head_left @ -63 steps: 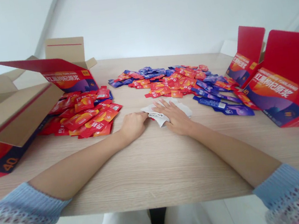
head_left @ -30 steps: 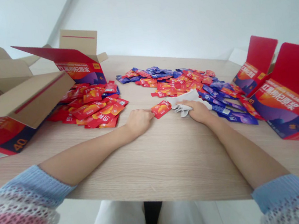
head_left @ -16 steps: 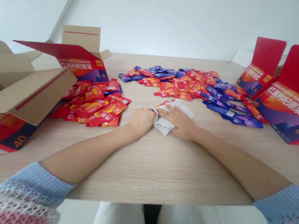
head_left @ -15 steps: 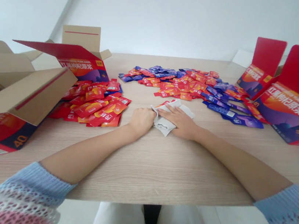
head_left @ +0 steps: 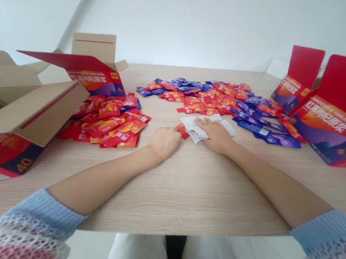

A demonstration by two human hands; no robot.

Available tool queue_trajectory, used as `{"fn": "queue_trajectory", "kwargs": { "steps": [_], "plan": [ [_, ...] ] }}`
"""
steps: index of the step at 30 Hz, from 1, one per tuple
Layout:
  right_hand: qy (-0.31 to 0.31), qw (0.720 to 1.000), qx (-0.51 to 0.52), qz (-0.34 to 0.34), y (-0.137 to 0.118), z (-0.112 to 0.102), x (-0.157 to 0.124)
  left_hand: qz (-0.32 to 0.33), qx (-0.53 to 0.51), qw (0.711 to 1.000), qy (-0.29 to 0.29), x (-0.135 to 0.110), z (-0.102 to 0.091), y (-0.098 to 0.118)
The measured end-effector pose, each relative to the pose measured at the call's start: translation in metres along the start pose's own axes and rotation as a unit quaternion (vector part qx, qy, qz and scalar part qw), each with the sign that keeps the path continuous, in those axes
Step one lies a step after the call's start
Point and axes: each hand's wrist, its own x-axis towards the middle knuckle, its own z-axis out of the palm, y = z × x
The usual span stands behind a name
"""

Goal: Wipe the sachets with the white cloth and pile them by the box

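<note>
Red sachet (head_left: pixel 182 131) pinched in the left hand (head_left: pixel 166 142), likely so it won't slide. Right hand (head_left: pixel 215 135) lies flat on white cloth (head_left: pixel 193 129).

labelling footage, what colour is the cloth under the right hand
The cloth is whitish grey, shown in the head view.

— What do we call the table (head_left: pixel 176 197) at six o'clock?
— We see smooth wood grain with a matt finish.
— And the white sheet (head_left: pixel 194 133) at the centre?
— Soft, crumpled and matt; whether cloth or paper, we can't tell.
— The sachets (head_left: pixel 114 127) at nine o'clock?
— We take them for smooth plastic film, faintly glossy, like the heap (head_left: pixel 209 94) at two.
— The carton (head_left: pixel 18 155) beyond them, also at nine?
— Cardboard: plain and matt inside, smoothly printed outside, we note.
— Our sleeves (head_left: pixel 25 249) at eight and four?
— Openwork knit, rough-textured, with ribbed cuffs (head_left: pixel 46 205).
</note>
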Motion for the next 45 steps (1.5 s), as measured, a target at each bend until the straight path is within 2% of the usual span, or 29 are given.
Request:
{"fn": "queue_trajectory", "kwargs": {
  "steps": [9, 16, 21, 26, 31, 36, 41, 45],
  "plan": [
    [-0.003, 1.0, 0.024, -0.015, 0.002, -0.002, -0.002, 0.004, 0.005, 1.0, 0.004, 0.0, -0.001, 0.002],
    [0.019, 0.988, 0.083, -0.126, 0.001, -0.004, -0.004, -0.003, -0.013, 1.0, 0.027, 0.0, 0.0, 0.002],
    [0.034, 0.976, 0.103, -0.19, -0.004, -0.007, -0.006, -0.028, -0.024, 0.999, 0.02, 0.0, 0.002, -0.001],
    [0.009, 0.967, 0.09, -0.239, -0.005, -0.006, -0.004, -0.03, -0.041, 0.999, 0.015, 0.0, 0.0, -0.003],
    [-0.04, 0.975, 0.05, -0.214, -0.008, -0.005, -0.003, -0.026, -0.044, 0.998, 0.026, 0.0, 0.002, -0.006],
    [-0.041, 0.98, 0.048, -0.188, -0.008, -0.005, -0.002, -0.027, -0.039, 0.999, 0.027, 0.0, 0.008, -0.007],
    [-0.001, 0.995, 0.056, -0.087, 0.011, 0.0, 0.007, -0.046, -0.035, 0.998, 0.032, 0.001, 0.008, -0.003],
    [-0.003, 0.999, 0.038, -0.033, 0.022, 0.002, 0.011, -0.067, -0.037, 0.996, 0.036, 0.008, 0.011, -0.004]
  ]
}}
